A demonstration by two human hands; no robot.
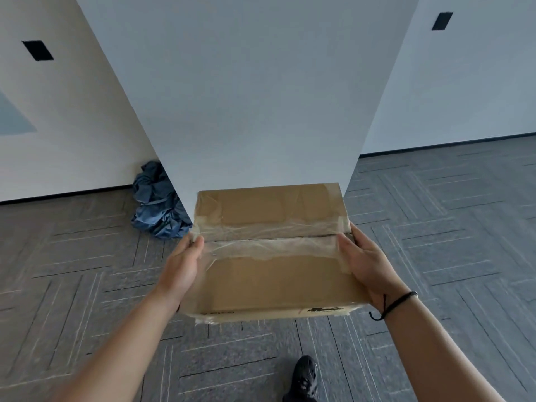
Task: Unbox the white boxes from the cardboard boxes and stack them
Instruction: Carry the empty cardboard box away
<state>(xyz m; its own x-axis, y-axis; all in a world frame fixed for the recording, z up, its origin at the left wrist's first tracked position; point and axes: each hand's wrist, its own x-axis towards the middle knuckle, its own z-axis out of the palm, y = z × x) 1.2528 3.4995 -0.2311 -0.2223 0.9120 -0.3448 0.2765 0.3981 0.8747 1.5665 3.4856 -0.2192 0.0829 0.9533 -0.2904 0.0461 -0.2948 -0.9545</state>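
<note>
A brown cardboard box [272, 282] is held in the air in front of me, above the floor. Its top flaps are closed, with wrinkled clear tape running across the centre seam. My left hand [181, 268] grips the box's left side, thumb on the top near the tape. My right hand [365, 265] grips the right side, thumb on top by the seam; a black cord sits round that wrist. No white box is in view.
A white pillar [261, 97] stands straight ahead, just behind the box. A crumpled blue cloth [158, 204] lies at its left base. Grey patterned carpet [87, 285] covers the floor. My black shoe [303, 378] shows below.
</note>
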